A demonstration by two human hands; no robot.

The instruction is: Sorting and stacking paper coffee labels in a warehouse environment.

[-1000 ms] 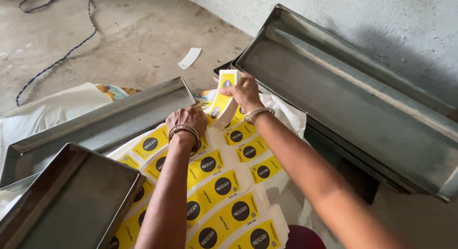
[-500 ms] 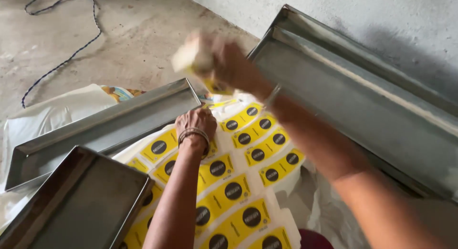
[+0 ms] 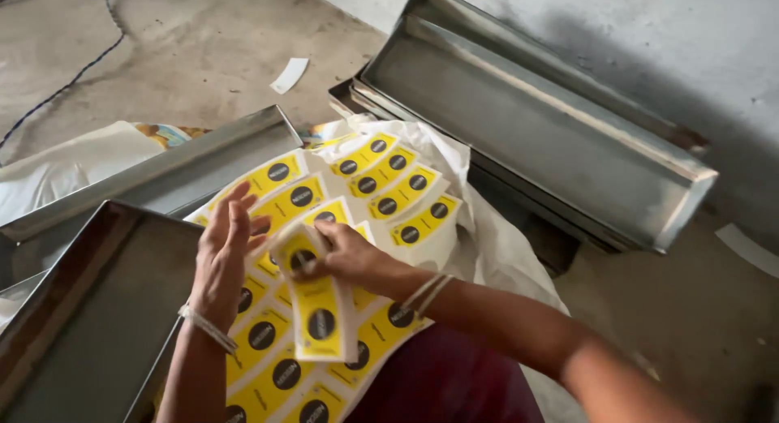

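From the head camera, the right hand [image 3: 345,257] is closed on a small strip of yellow stickers [image 3: 316,305] with black dots, held up above the big sticker sheet [image 3: 357,204] on the lap. The left hand [image 3: 223,257] is open, fingers apart, just beside the strip. Metal trays [image 3: 89,309] lie around. To peel well, it looks best to hold the strip flat and pull slowly.

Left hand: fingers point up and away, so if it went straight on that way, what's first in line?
Probably the sheet of yellow labels spread just beyond the left hand fingertips, then the metal tray edge. Depth is unclear; the hand may pass above the sheet.
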